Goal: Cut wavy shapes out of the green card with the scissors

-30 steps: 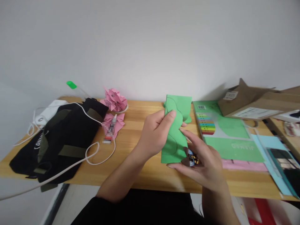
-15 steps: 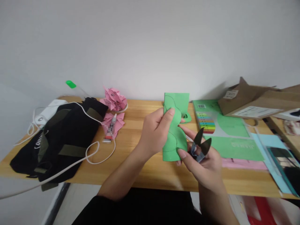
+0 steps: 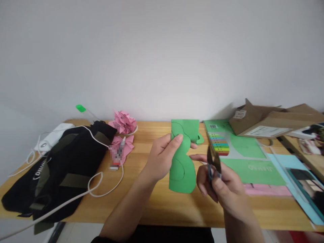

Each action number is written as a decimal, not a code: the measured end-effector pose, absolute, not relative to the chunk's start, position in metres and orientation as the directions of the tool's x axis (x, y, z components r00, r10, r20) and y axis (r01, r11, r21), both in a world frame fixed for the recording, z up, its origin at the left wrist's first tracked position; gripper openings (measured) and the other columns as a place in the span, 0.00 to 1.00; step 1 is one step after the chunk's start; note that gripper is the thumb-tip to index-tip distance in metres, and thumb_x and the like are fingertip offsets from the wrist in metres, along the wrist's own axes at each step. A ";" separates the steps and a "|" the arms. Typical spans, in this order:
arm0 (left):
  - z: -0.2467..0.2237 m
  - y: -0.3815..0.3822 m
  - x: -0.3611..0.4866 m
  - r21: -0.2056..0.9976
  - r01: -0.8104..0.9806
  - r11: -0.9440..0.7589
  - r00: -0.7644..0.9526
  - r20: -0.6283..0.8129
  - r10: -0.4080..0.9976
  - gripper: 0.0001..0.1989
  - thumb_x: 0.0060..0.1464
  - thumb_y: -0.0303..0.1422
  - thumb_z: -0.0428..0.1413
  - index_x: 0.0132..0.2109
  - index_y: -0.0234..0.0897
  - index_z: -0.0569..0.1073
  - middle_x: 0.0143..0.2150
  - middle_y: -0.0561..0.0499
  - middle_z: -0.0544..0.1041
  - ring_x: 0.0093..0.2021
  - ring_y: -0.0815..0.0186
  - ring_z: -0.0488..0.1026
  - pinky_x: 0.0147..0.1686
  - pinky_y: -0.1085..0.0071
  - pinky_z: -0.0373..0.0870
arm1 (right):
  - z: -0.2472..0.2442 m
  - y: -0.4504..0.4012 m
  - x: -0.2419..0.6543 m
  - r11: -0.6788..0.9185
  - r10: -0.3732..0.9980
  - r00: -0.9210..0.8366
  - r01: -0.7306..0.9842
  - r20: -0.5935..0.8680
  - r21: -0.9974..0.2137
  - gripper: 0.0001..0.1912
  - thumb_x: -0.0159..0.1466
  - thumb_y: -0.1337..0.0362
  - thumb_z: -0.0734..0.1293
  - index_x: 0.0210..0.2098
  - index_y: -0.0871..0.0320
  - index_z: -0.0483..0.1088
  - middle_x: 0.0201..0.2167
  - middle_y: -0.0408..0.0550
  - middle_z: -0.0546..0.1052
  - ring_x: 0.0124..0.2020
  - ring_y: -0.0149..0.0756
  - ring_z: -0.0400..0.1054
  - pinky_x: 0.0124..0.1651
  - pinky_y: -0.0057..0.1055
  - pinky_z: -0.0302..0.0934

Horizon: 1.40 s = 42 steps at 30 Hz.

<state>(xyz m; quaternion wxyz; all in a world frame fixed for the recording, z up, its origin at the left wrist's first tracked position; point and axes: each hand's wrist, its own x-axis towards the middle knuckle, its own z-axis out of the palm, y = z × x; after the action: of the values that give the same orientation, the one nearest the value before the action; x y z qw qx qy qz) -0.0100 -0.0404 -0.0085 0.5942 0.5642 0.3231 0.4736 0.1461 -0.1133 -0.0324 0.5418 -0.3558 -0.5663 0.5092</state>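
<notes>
My left hand (image 3: 163, 157) pinches a green sheet of paper (image 3: 183, 179) upright, thumb on its near face. Dark curved lines are drawn on the sheet, and its right edge is cut into a wavy outline. Just right of it, my right hand (image 3: 225, 185) is closed around the grips of a pair of scissors (image 3: 214, 165), whose dark blades point up. The right forefinger reaches toward the paper's edge; whether it touches, I cannot tell. A small green cut piece (image 3: 199, 139) shows behind the sheet's right side.
A black bag (image 3: 76, 168) with white cables lies at left. Near it sit a pink paper flower (image 3: 123, 121), pink paper (image 3: 128, 145) and a glue tube (image 3: 121, 148). At right are green paper packs (image 3: 263, 170), a cardboard box (image 3: 265, 123) and a blue sheet (image 3: 286, 160).
My right hand has let go of the paper's lower right edge and moved slightly away, turning the scissors so the blades look closer together. The left hand keeps its hold. The view has tilted up.
</notes>
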 end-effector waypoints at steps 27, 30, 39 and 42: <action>0.001 -0.058 -0.007 0.982 -0.022 -0.188 0.282 0.187 0.941 0.23 0.60 0.42 0.50 0.22 0.39 0.53 0.20 0.56 0.53 0.21 0.70 0.51 0.21 0.69 0.50 | -0.014 -0.110 0.138 -0.159 0.978 -0.180 -0.291 -0.109 -0.943 0.23 0.67 0.46 0.58 0.27 0.58 0.64 0.09 0.33 0.56 0.11 0.21 0.39 0.15 0.22 0.34; 0.002 -0.059 -0.006 0.983 -0.020 -0.182 0.277 0.180 0.944 0.22 0.60 0.41 0.50 0.22 0.39 0.54 0.20 0.56 0.53 0.21 0.70 0.50 0.21 0.69 0.50 | -0.012 -0.109 0.138 -0.160 0.977 -0.184 -0.302 -0.107 -0.940 0.23 0.67 0.46 0.58 0.26 0.58 0.63 0.09 0.33 0.56 0.11 0.21 0.40 0.16 0.22 0.35; 0.001 -0.061 -0.002 0.981 -0.031 -0.189 0.233 0.191 0.954 0.22 0.61 0.41 0.49 0.22 0.39 0.52 0.19 0.56 0.52 0.21 0.71 0.49 0.20 0.69 0.50 | -0.016 -0.108 0.136 -0.140 0.981 -0.174 -0.342 -0.084 -0.929 0.23 0.68 0.48 0.59 0.25 0.58 0.63 0.11 0.33 0.56 0.12 0.20 0.39 0.14 0.21 0.35; 0.000 -0.062 -0.001 0.978 -0.025 -0.205 0.226 0.205 0.952 0.22 0.61 0.39 0.49 0.22 0.39 0.51 0.19 0.57 0.51 0.21 0.71 0.49 0.20 0.69 0.49 | -0.014 -0.108 0.135 -0.141 0.981 -0.172 -0.356 -0.084 -0.924 0.23 0.68 0.48 0.59 0.24 0.58 0.63 0.11 0.33 0.55 0.12 0.20 0.39 0.14 0.21 0.34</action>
<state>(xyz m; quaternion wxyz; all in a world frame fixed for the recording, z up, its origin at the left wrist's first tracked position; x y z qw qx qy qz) -0.0011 -0.0618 -0.0002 0.4997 0.6028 0.3846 0.4890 0.1353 -0.1085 -0.0138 0.5149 -0.3856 -0.4052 0.6496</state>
